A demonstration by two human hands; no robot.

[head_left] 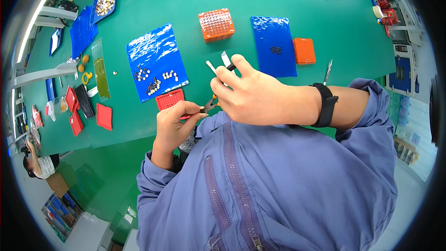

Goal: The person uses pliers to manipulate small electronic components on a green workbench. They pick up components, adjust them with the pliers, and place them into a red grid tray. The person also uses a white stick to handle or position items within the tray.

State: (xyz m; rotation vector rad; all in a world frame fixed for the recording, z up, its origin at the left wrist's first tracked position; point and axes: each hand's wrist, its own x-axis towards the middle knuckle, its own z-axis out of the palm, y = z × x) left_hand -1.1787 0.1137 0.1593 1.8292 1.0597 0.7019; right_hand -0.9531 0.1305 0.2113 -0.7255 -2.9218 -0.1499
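Note:
My left hand (174, 123) pinches a small dark part (203, 109) between thumb and fingertips, just above my lap. My right hand (253, 90) is closed on small pliers with orange on the handles; the metal jaws (211, 105) reach the part in my left hand. A pale blade (226, 58) with a black handle sticks out by my right fingers; whether they grip it too, I cannot tell. Beside it lies a thin white-tipped tool (211, 66). Partly behind my left hand is a red grid tray (170, 98). A blue mat (155, 49) beyond carries several small black and cream-gold parts.
An orange rack (216, 24) stands ahead. On the right, another blue mat (274, 65) bears small black pieces, beside an orange tray (304, 50). Tweezers (328, 70) lie near my right forearm. Red trays (104, 116) and a blue parts tray (96, 13) are left. Someone (42, 163) is far left.

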